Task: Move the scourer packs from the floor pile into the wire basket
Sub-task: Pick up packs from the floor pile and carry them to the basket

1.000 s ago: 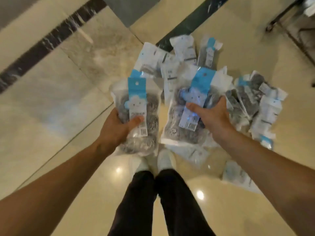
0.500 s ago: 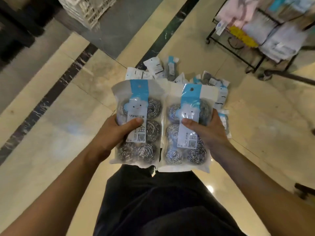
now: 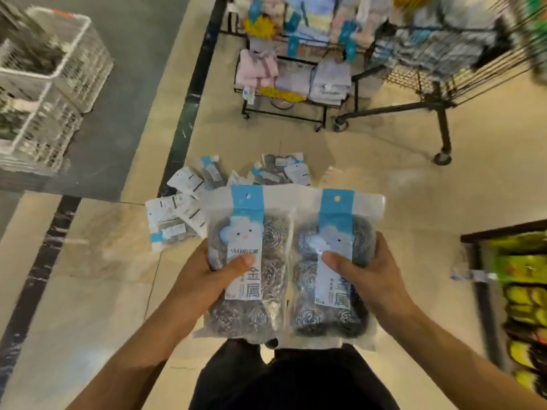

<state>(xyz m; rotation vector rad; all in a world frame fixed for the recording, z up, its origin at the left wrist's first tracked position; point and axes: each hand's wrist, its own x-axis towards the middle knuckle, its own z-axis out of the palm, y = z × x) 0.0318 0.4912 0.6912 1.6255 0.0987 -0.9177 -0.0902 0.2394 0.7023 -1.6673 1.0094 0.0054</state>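
1. While the floor pile (image 3: 228,184) lies ahead on the tiles, the left hand (image 3: 201,284) grips one scourer pack (image 3: 248,261), thumb across its label.
2. The right hand (image 3: 373,279) grips a second pack (image 3: 334,261) alongside, edges touching.
3. The wire basket (image 3: 444,48) stands far right.

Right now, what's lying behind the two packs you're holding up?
Behind the clear scourer packs with blue header strips, one in the left hand and one in the right hand, the floor pile of scourer packs shows on beige tile. The held packs cover its near edge, so no count is possible.
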